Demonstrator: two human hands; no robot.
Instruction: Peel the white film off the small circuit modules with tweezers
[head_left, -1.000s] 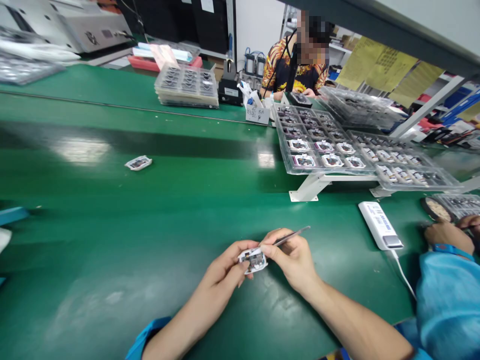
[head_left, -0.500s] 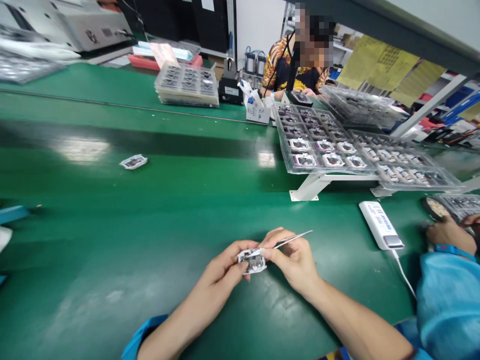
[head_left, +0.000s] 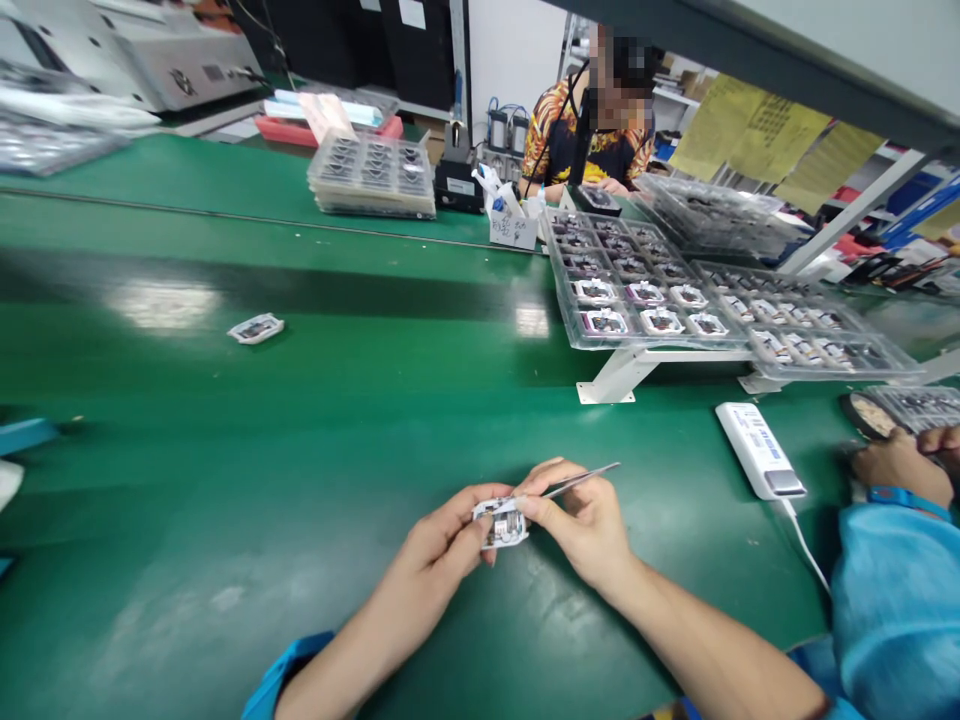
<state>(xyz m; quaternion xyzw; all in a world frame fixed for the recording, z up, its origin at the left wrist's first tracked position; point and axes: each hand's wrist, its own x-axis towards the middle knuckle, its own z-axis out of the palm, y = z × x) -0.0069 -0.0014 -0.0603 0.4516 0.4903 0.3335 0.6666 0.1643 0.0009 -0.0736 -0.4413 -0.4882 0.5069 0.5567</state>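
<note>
My left hand (head_left: 450,535) is closed around the left side of a small white-framed electronic assembly (head_left: 510,530), its thumb over the near-left edge. Circuit parts show inside the white frame, which is held just above the green table. My right hand (head_left: 581,515) pinches a pair of thin metal tweezers (head_left: 581,479) at the assembly's upper right edge. One end of the tweezers sticks out to the upper right; the other end lies over the assembly, partly covered by my fingers. A similar white-framed assembly (head_left: 256,329) lies alone on the table to the left.
Clear trays of similar assemblies (head_left: 660,320) stand on a raised white-legged rack at right. A white corded device (head_left: 761,450) lies below it. A co-worker's hand (head_left: 900,470) is at far right; another person (head_left: 585,140) sits opposite. Stacked trays (head_left: 373,180) stand at the back.
Both hands keep their hold on the assembly and tweezers, with the assembly tilted slightly differently. The whole view has shifted a little.
</note>
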